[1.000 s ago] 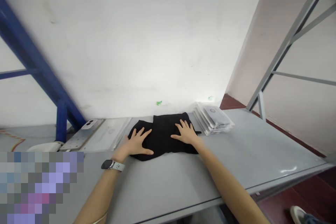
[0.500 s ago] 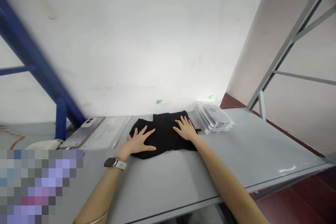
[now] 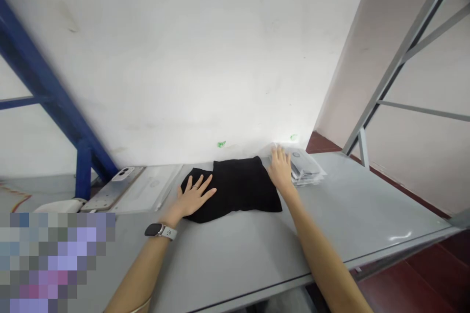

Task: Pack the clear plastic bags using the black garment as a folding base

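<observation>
A folded black cloth (image 3: 240, 187) lies on the grey table (image 3: 235, 249) near the wall. My left hand (image 3: 193, 197) rests flat on the cloth's left end, fingers spread, with a watch on the wrist. Off the cloth, my right hand (image 3: 281, 168) lies with its fingers stretched out on the near edge of a stack of clear plastic bags (image 3: 303, 166) just right of the cloth.
Flat plastic-covered sheets (image 3: 150, 187) and a grey plate with a white phone-like device (image 3: 124, 173) lie left of the cloth. A blue steel frame (image 3: 55, 107) stands at the left, a grey shelf frame (image 3: 396, 63) at the right. The table's front edge runs below my forearms.
My right hand has left the black cloth and moved right onto the stack of plastic bags. My left hand has stayed on the cloth's left end.
</observation>
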`<act>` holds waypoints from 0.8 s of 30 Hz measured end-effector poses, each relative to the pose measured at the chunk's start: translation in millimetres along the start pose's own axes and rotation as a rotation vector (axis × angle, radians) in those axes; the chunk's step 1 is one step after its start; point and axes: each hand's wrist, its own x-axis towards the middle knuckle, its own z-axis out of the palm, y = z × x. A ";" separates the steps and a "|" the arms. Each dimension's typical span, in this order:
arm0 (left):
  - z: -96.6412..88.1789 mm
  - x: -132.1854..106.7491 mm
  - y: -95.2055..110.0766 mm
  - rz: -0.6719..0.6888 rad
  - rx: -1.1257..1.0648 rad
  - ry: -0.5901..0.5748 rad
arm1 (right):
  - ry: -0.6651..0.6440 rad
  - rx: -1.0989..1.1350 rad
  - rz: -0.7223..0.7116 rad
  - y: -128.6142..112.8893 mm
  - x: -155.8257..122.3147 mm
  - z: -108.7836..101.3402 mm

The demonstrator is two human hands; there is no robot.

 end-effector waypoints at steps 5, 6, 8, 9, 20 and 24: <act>2.1 2.5 -2.3 0.002 0.010 0.020 | 0.070 0.087 0.164 36.8 1.6 -13.0; 3.0 3.4 -3.2 0.005 0.008 0.024 | 0.083 0.122 0.189 39.9 1.5 -13.8; 4.6 4.9 -5.0 0.011 0.002 0.042 | 0.119 0.192 0.244 41.5 2.2 -16.2; 5.1 5.4 -5.8 0.014 -0.001 0.054 | 0.139 0.215 0.269 40.4 2.9 -18.3; -0.4 9.5 -8.4 0.020 0.050 0.545 | 0.350 0.373 -0.311 -42.4 -15.9 -32.8; -1.3 11.8 -14.1 0.040 0.133 0.636 | 0.085 0.197 -0.726 -75.9 -36.8 -9.6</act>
